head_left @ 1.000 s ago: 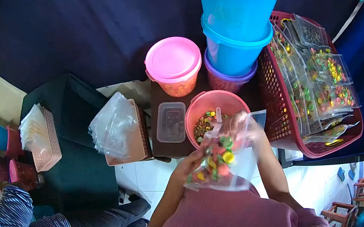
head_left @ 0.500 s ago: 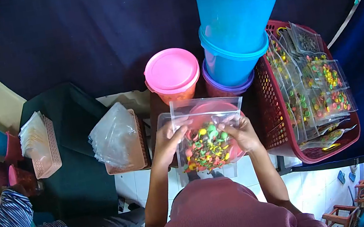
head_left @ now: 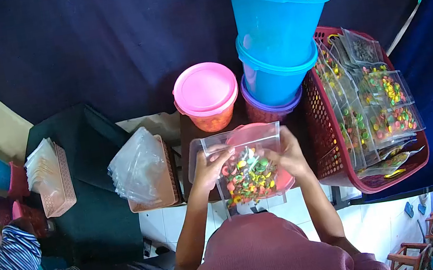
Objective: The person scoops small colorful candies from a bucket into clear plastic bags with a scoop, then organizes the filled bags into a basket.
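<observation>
Left margin: bag basket (head_left: 161, 198) just outside the worktop's (head_left: 187, 131) left edge; a gap separates it from my left wrist.
Left hand (head_left: 208, 172): forearm angled inward; thumb in front, fingers behind, clamped on the pouch.
Rear left corner: pink-lidded tub (head_left: 205, 88).
Pouch (head_left: 249, 178): coloured pieces inside; held up over the worktop's front edge, partly covering the pink bucket (head_left: 287, 182).
Right hand (head_left: 291, 159): wrist raised, thumb blurred at the pouch's right side; cannot tell whether pinched.
Right margin: red crate (head_left: 327, 136) near this hand; tighter room.
</observation>
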A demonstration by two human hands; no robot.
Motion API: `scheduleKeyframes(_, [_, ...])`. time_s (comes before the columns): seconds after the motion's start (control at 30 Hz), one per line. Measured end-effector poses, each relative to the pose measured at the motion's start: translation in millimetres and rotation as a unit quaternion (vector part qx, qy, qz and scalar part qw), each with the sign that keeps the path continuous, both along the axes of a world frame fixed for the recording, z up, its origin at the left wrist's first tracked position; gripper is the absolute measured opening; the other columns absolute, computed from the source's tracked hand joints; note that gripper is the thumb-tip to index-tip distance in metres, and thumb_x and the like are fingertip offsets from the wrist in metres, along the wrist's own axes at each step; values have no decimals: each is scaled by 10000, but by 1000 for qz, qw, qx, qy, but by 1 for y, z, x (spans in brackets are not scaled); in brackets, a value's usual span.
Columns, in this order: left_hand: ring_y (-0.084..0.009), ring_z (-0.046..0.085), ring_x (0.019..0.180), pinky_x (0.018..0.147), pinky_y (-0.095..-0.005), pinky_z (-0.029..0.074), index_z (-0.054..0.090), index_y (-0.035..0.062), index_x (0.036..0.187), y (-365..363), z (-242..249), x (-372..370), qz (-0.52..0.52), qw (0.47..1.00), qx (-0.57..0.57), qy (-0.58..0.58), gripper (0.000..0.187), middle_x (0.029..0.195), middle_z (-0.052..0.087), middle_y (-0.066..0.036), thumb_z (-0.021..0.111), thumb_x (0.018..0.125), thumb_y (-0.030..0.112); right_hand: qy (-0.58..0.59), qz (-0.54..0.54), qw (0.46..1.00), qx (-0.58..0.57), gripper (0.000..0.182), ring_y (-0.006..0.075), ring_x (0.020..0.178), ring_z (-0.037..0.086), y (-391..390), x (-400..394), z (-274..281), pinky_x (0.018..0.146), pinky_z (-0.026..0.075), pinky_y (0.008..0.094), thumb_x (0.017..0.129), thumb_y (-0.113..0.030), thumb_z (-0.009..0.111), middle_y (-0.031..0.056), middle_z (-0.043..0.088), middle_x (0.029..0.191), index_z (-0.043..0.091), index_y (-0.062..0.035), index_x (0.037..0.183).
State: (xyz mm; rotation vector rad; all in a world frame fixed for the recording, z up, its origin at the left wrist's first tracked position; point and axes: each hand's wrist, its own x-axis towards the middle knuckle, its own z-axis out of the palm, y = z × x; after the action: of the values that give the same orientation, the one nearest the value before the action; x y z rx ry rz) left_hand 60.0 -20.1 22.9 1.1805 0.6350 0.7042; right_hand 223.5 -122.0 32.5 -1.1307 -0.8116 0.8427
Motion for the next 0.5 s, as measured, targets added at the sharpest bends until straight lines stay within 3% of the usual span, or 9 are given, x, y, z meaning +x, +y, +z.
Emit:
scheduleKeyframes(0.03, [-103,564,687,613,-222,458,593,-33,847,0,-3,0,-1,1000,2,-1,178,750,598,-55,621,752,115,-64,-34,997,-1,500,171,805,553,5,6,7,669,457,275,607,-19,714,45,523,885,423,-38,1013])
scheduleKeyframes(0.1, [-96,561,671,592,-215,462,593,-33,842,-1,-3,3,2,1000,10,11,178,739,597,-53,617,758,121,-383,-185,905,16,498,249,826,552,7,15,42,723,444,338,570,-60,723,93,536,902,454,-15,987])
scheduleKeyframes(0.13, [-96,561,671,592,-215,462,593,-33,842,0,-2,4,0,1000,11,11,178,739,597,-53,617,758,121,-383,-186,904,17,498,249,826,552,12,18,60,723,444,338,570,-60,723,93,536,902,454,-15,987])
scheduleKeyframes(0.2, [-96,564,668,590,-215,466,592,-35,839,-1,-2,5,-5,999,14,29,175,734,599,-57,621,755,116,-572,17,820,20,451,256,888,524,23,25,83,734,429,328,589,-136,692,134,538,923,517,-12,987])
scheduleKeyframes(0.23, [-95,565,666,590,-215,468,591,-36,837,0,-1,7,-10,999,17,37,174,732,599,-58,623,753,113,-572,12,820,19,451,256,888,524,32,25,86,734,429,328,589,-136,692,134,538,923,517,-12,987])
scheduleKeyframes(0.3, [-95,567,671,589,-214,467,591,-37,838,1,-2,10,-16,999,25,23,176,735,601,-59,623,753,113,-594,257,746,-157,295,254,822,558,51,19,89,689,443,313,618,-148,646,151,577,857,586,-9,871])
scheduleKeyframes(0.33, [-96,568,675,588,-214,466,590,-37,840,1,-2,11,-17,999,29,9,177,739,602,-60,622,753,113,-595,251,747,-157,295,254,822,558,60,18,86,689,443,313,618,-148,646,151,577,857,586,-9,871])
scheduleKeyframes(0.4, [-96,569,680,590,-215,466,590,-38,841,2,-1,13,-17,1000,20,8,176,742,603,-61,622,753,112,-535,370,734,-196,193,255,720,585,78,18,75,636,450,330,635,-135,612,139,600,725,607,-7,779])
scheduleKeyframes(0.5, [-100,572,696,601,-213,459,591,-35,846,5,-4,11,-11,1000,1,7,177,754,606,-65,620,754,113,-552,371,734,-139,146,258,635,590,88,21,58,597,451,349,642,-112,587,125,603,660,613,-3,736])
